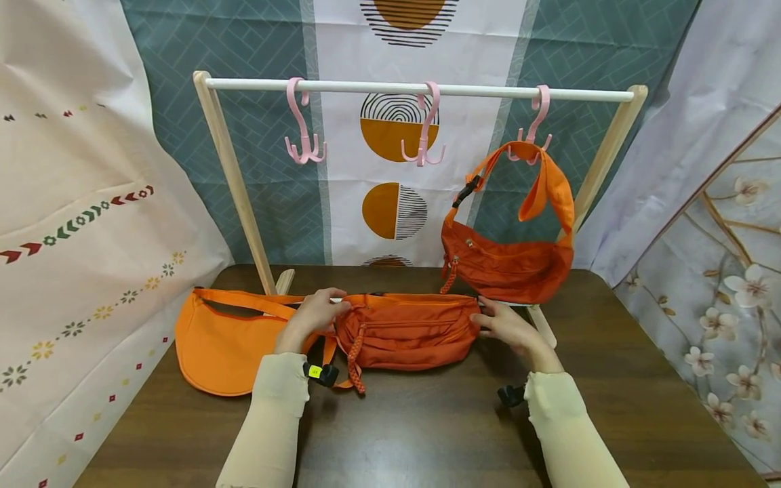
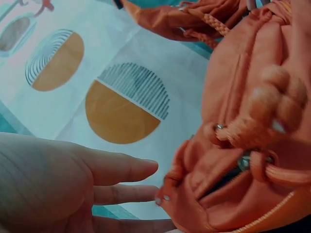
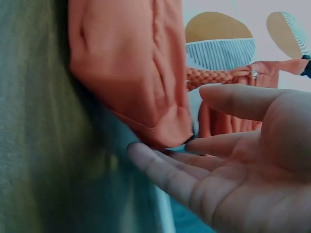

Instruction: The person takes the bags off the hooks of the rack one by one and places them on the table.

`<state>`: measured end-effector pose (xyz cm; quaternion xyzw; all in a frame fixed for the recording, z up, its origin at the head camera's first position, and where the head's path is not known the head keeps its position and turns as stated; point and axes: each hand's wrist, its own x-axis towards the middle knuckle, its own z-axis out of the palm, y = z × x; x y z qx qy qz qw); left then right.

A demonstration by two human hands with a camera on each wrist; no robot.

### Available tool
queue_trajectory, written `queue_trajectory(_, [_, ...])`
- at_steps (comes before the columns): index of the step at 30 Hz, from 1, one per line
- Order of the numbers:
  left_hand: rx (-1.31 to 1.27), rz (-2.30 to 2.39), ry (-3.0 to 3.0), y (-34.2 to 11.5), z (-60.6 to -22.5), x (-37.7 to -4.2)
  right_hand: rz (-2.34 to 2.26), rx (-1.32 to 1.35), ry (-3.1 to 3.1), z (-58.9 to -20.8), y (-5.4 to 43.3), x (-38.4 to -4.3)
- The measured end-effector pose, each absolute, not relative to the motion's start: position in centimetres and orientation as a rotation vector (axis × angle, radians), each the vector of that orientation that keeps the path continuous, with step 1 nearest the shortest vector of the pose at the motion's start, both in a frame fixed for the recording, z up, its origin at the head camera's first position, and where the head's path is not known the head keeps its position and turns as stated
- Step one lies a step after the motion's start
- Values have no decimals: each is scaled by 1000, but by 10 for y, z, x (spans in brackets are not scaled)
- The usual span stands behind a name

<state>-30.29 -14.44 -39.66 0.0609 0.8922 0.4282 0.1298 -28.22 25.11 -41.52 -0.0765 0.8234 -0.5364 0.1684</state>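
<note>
A rust-orange waist bag (image 1: 409,339) with a braided zipper pull lies between my two hands, its zipped front facing me. At its left end is my left hand (image 1: 318,312). In the left wrist view the thumb and fingers are stretched out, fingertips at the bag's corner. My right hand (image 1: 503,322) is at the other end; in the right wrist view its fingers are extended, some fingertips against the bag's corner (image 3: 170,131) and the thumb apart from it. Whether either hand bears any of the bag's weight, I cannot tell.
A lighter orange bag (image 1: 222,339) lies left on the brown table (image 1: 415,434). Behind is a rack with a white rail (image 1: 366,87) carrying a left pink hook (image 1: 302,129), a middle pink hook (image 1: 427,129) and a right one, from which another rust-orange bag (image 1: 512,264) hangs.
</note>
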Motion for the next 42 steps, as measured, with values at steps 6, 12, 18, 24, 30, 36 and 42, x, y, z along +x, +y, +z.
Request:
queue_trajectory(6, [193, 1263, 2657, -144, -385, -301, -1354, -425, 2491, -391, 257, -270])
queue_trajectory(12, [343, 1358, 2673, -142, -374, -297, -1276, -687, 2579, -362, 262, -255])
queue_trajectory(18, [540, 1576, 2590, -138, -366, -295, -1307, -823, 2643, -342, 264, -245])
queue_trajectory(24, [686, 1783, 2483, -131, -362, -294, -1548, -812, 2658, -334, 266, -238])
queue_trajectory(30, [738, 2004, 2377, -114, -362, -290, -1903, -908, 2630, -326, 273, -231])
queue_trajectory(36, [831, 2132, 2320, -91, -359, -284, -2374, -1041, 2410, -320, 273, -226])
queue_trajectory(42, [975, 2165, 2272, -74, -357, -278, -2582, -1179, 2294, -318, 267, -225])
